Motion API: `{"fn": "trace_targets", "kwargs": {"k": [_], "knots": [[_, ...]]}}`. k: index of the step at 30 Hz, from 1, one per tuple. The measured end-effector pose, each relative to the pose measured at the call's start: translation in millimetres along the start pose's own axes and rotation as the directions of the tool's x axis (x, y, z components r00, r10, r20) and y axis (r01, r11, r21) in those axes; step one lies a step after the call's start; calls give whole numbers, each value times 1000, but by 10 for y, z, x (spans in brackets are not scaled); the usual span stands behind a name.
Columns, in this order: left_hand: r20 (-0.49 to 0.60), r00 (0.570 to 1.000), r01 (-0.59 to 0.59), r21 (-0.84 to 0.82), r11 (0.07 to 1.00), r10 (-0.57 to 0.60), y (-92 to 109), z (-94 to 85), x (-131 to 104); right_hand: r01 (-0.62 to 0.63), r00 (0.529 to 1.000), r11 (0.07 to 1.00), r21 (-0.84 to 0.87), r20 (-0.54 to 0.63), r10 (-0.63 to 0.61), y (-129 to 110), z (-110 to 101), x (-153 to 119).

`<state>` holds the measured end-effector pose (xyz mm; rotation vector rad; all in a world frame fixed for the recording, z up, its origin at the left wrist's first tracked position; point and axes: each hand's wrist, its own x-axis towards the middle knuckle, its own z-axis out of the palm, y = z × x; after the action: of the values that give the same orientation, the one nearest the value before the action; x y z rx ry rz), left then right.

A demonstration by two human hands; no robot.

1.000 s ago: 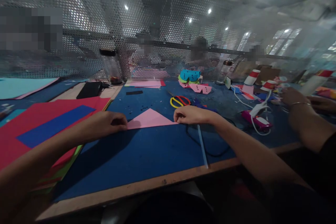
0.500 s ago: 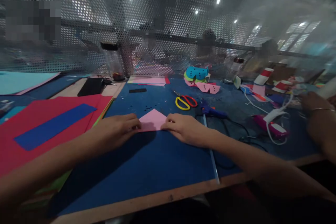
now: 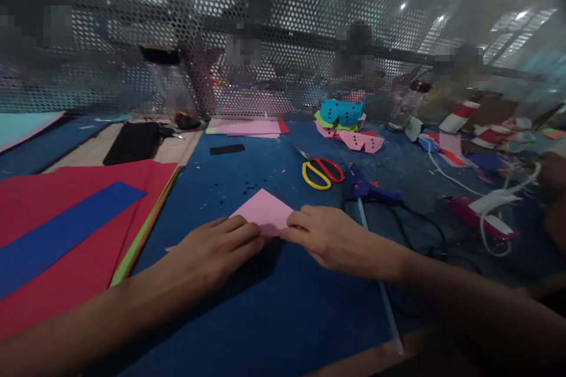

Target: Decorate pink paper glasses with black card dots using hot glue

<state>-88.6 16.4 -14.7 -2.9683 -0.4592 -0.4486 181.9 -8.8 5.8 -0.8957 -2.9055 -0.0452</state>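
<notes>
A folded piece of pink paper lies on the blue tabletop in front of me, its peak pointing away. My left hand grips its lower left edge, fingers closed and covering part of it. At the lower right edge, my right hand pinches the same paper between thumb and fingers. A small pink tip sticks out left of my left hand; whether it belongs to the same sheet I cannot tell. Beyond the paper lie scissors with one yellow and one red handle.
On the right are a blue glue gun with a glue stick, and a magenta glue gun with cords. Red sheets bear a blue strip on the left. Punched paper pieces, a phone-like black object and a jar stand behind.
My left hand has slid right along the pink paper, closer to my right hand, and now covers more of its lower edge. The view has shifted and come closer to the table.
</notes>
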Motion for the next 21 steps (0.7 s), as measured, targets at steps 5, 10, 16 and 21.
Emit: {"fn": "trace_targets", "kwargs": {"k": [5, 10, 16, 21], "knots": [[42, 999, 32, 20, 999, -33, 14, 28, 33, -4, 1000, 1000, -14, 28, 4, 4, 17, 15], [23, 999, 37, 14, 999, -37, 20, 25, -20, -10, 1000, 1000, 3, 15, 10, 10, 35, -21], [41, 995, 86, 105, 991, -90, 88, 20, -92, -64, 997, 998, 24, -46, 65, 9, 16, -61], [85, 986, 130, 145, 981, -143, 148, -47, -80, -77, 995, 996, 35, -61, 79, 61, -14, -94]]}}
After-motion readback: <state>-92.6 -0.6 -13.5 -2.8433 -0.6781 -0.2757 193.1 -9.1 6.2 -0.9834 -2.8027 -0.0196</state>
